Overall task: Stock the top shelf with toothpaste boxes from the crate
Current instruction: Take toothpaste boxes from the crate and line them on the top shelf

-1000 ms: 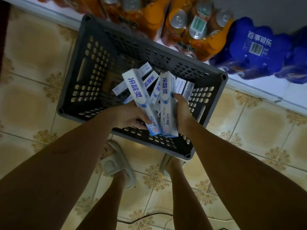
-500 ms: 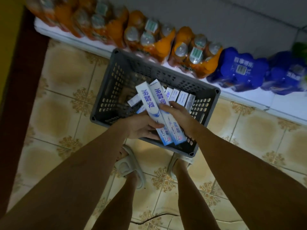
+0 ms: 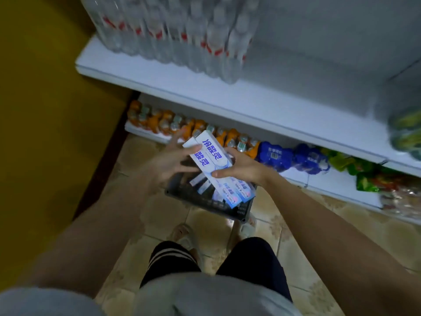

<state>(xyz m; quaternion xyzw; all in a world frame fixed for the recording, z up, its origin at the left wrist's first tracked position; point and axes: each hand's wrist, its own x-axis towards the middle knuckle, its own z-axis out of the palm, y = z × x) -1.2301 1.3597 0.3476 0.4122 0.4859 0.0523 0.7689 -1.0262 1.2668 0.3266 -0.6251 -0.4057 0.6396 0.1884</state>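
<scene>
Two white-and-blue toothpaste boxes (image 3: 214, 165) are held side by side between both hands, above the dark grey crate (image 3: 205, 201) on the floor. My left hand (image 3: 173, 160) presses against their left side with fingers spread. My right hand (image 3: 241, 167) grips them from the right, thumb on top. More toothpaste boxes (image 3: 202, 184) lie inside the crate, partly hidden by my hands. A white shelf board (image 3: 227, 96) runs across at waist height; no higher shelf is visible.
Shrink-wrapped water bottles (image 3: 173, 30) stand on the white shelf's left part. Orange drink bottles (image 3: 164, 123), blue cola packs (image 3: 293, 157) and green snack bags (image 3: 364, 176) fill the bottom shelf. A yellow wall (image 3: 45, 110) is at left. My feet in sandals stand behind the crate.
Both hands have lifted the two boxes up and away from the crate. The view has risen, now showing the white shelf with water bottles.
</scene>
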